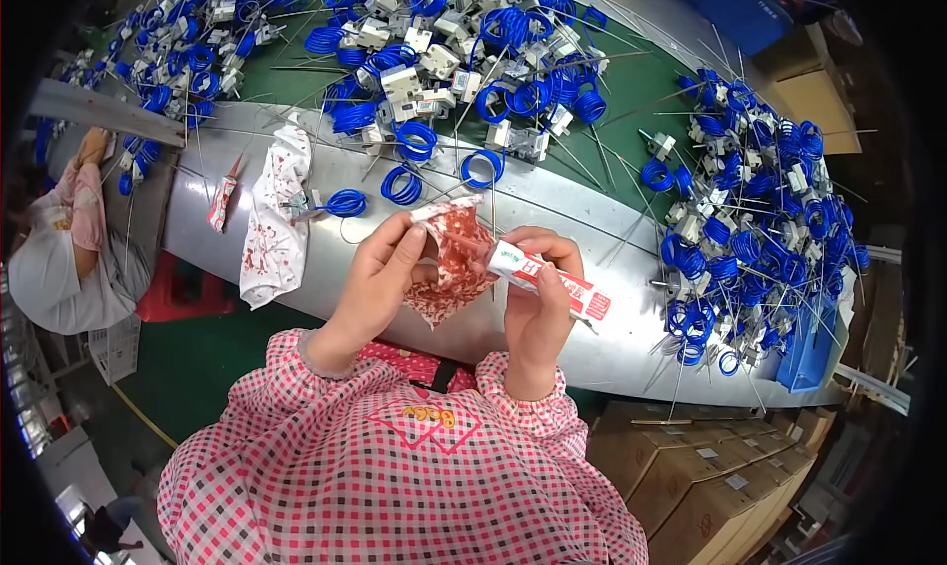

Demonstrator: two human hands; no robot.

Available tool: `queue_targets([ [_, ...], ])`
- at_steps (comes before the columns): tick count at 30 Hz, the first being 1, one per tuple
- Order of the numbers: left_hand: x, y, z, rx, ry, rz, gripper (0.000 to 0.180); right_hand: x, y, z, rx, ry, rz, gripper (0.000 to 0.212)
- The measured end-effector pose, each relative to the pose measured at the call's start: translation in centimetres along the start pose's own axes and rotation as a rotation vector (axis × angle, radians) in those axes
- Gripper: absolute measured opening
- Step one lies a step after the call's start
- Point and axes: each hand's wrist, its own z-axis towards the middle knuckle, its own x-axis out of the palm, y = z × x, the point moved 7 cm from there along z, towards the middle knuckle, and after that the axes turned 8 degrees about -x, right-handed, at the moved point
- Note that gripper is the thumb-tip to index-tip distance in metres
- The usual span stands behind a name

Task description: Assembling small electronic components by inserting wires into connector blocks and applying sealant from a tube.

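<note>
My left hand [375, 274] pinches a white cloth [452, 304] thickly smeared with reddish-brown stains, in front of my chest at the bench's near edge. In my right hand [538, 318] is a red and white squeeze tube [572, 291], its nozzle end turned left toward the cloth. The nozzle tip is hard to tell apart from the stained cloth. Left of my hands, a second stained white cloth [277, 215] lies on the metal bench, next to another red and white tube [223, 202] with a red nozzle. A blue coil with a metal end [345, 203] lies beside that cloth.
Blue coils with white box-shaped parts and thin rods heap up on the green belt [631, 136] and at the right [750, 230]. A blue bin [811, 343] stands at the right end, cartons [705, 466] below. Another person's arm [87, 195] is at the left.
</note>
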Motion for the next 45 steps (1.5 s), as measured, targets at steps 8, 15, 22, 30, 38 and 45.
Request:
queue_targets([
  [8, 0.4, -1.9, -0.3, 0.071, 0.019, 0.098, 0.022, 1.2, 0.3, 0.7, -0.041, 0.017, -0.132, 0.027],
  [15, 0.4, -2.8, -0.4, 0.292, -0.050, 0.742, 0.017, 0.1, 0.0, 0.0, 0.023, -0.061, -0.061, 0.024],
  [22, 4.4, -5.5, -2.6, 0.821, 0.141, 1.204, 0.020, -1.0, 1.2, 0.0, 0.023, -0.121, -0.177, 0.022],
  [30, 4.2, -3.5, -0.7, 0.348, 0.256, 0.931, 0.006, -4.0, 0.9, -0.1, -0.017, -0.115, -0.159, 0.020],
  [38, 3.4, -0.1, 0.5, -0.050, 0.315, 0.421, 0.005, -3.9, 1.8, -0.2, 0.005, -0.099, -0.301, 0.027],
  [45, 3.7, 0.9, 0.8, -0.133, 0.361, 0.328, 0.003, -3.3, 3.1, 1.0, -0.089, -0.015, -0.350, 0.025],
])
